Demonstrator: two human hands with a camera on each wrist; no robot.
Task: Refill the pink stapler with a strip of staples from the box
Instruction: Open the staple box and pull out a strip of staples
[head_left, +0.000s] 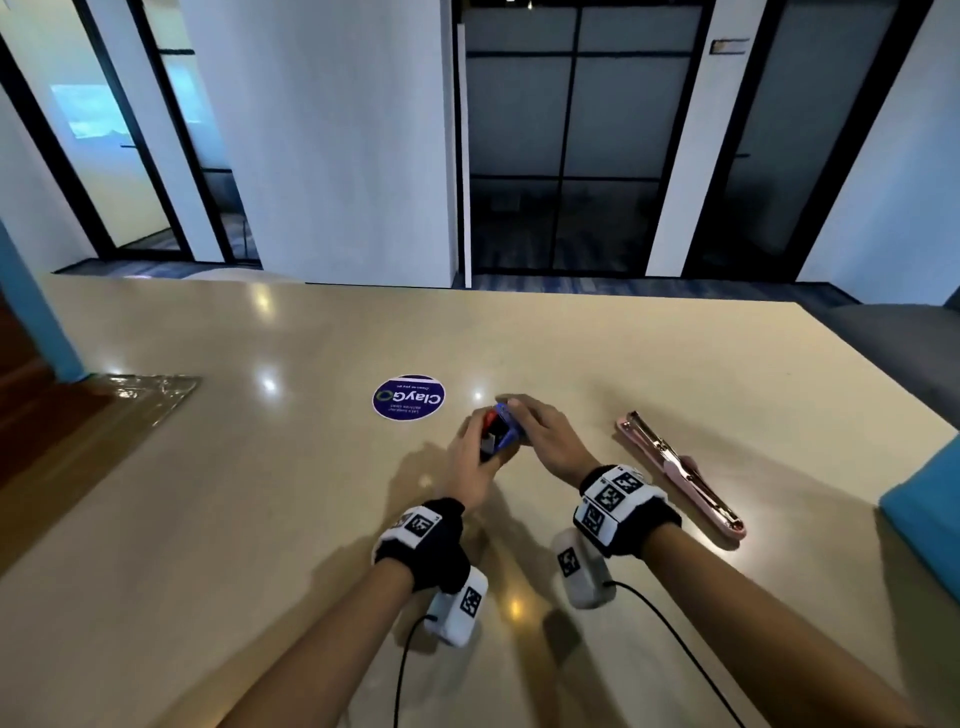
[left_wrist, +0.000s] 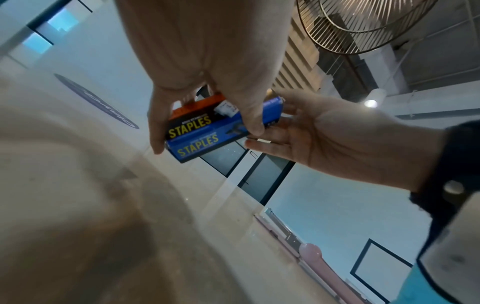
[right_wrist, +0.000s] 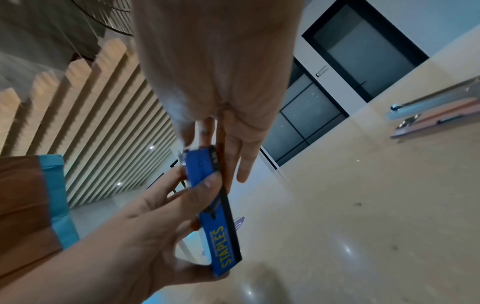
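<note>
A blue box of staples (head_left: 500, 427) with yellow lettering is held just above the beige table (head_left: 260, 493) at its centre. My left hand (head_left: 480, 439) grips the box's near end between thumb and fingers (left_wrist: 255, 123). My right hand (head_left: 519, 413) pinches the far end, thumb on one side and fingertips on the other. The left wrist view shows the box (left_wrist: 197, 133) with its orange edge up; the right wrist view shows the box (right_wrist: 223, 236) edge-on. The pink stapler (head_left: 675, 467) lies swung open flat to the right of my right wrist, its metal channel showing.
A round purple sticker (head_left: 409, 397) is stuck on the table just left of and beyond the hands. A blue cushion (head_left: 924, 499) juts in at the right edge. The table's far edge (head_left: 571, 293) runs across the middle of the view, with bare tabletop left of the hands.
</note>
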